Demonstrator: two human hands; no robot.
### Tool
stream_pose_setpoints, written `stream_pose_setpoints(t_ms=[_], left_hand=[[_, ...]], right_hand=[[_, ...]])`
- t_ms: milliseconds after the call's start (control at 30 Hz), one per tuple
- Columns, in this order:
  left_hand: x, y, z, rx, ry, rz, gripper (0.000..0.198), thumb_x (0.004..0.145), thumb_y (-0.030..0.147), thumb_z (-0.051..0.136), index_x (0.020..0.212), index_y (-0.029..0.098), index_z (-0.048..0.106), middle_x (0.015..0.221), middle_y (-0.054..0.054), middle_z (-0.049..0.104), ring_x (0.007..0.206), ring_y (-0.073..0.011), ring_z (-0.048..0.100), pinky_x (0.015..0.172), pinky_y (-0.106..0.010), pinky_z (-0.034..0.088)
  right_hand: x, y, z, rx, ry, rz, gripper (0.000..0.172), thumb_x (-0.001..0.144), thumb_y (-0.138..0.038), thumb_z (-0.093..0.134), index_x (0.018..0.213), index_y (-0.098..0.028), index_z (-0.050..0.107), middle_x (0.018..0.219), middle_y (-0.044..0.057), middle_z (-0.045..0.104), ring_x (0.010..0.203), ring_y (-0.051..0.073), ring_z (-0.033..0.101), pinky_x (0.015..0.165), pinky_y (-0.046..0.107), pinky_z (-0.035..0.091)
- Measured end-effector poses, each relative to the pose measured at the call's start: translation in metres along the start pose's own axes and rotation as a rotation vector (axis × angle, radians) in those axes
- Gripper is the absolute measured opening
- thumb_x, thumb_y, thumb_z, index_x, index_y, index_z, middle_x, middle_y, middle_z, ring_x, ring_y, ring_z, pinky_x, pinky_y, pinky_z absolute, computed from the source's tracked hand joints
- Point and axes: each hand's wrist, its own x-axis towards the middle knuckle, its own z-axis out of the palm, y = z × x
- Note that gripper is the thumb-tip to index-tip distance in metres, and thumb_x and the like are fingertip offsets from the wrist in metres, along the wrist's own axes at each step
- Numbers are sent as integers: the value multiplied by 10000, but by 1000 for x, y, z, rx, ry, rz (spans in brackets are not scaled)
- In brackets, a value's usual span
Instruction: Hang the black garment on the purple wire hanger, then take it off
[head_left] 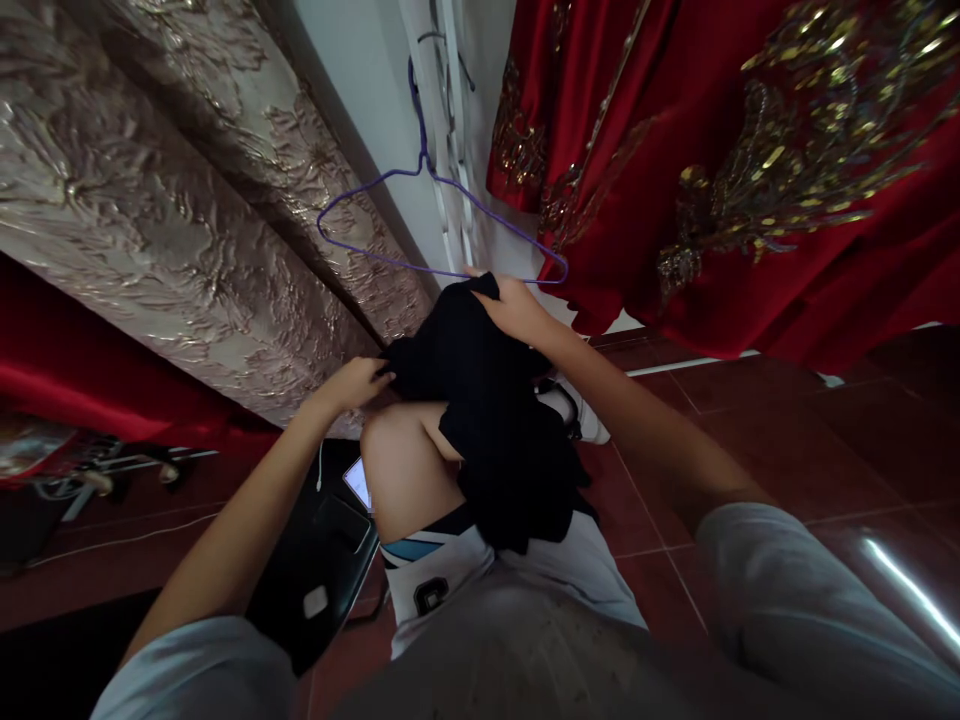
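A black cloth garment (495,420) lies draped across my lap and is held up at its far end; its exact kind cannot be made out. My right hand (517,308) pinches its upper edge, just under the bottom bar of a purple hanger (424,172). Lower down to the left, my left hand (356,385) has its fingers closed on the garment's other side. The hanger hangs bare from a white rack post by its hook.
Embossed pinkish fabric (187,200) hangs on the left, and red cloth with gold sequins (780,180) on the right. Beside my left leg, a black surface (300,560) carries a lit phone (358,482) and a small white item (315,601). The floor has red tiles (675,440).
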Motion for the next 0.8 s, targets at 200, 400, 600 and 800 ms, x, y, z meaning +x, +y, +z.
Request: stream_pose_setpoints(t_ms=[200,400,600,800], left_hand=[[-1,-3,-48,1,409,63,177,873,339,508,822,201,606,893,-80,632,913,-264,590,920,-391,466],[9,39,-79,92,563,196,124,808,158,486,706,197,546,805,-55,519,845,-228,544,908,-394,493],[-4,33,-74,364,342,269,173,739,221,585,909,197,562,886,-96,575,917,-317,582,865,-465,531],[-19,23,-78,315,339,308,230,945,360,517,1034,199,655,1005,-90,680,943,-261,607,931,-460,542]], right_hand=[[-13,3,-38,-141,184,-6,217,901,-325,652,730,-194,628,725,30,590,794,203,605,830,365,537],[-22,-16,-63,-274,243,-11,293,877,-317,652,640,-194,530,640,10,501,664,161,513,735,342,495],[-25,-13,-68,-305,294,-33,224,870,-322,644,695,-203,571,651,21,535,714,185,543,766,351,505],[-23,-9,-66,-309,269,20,258,868,-267,657,650,-196,539,656,25,535,699,178,536,791,372,505]])
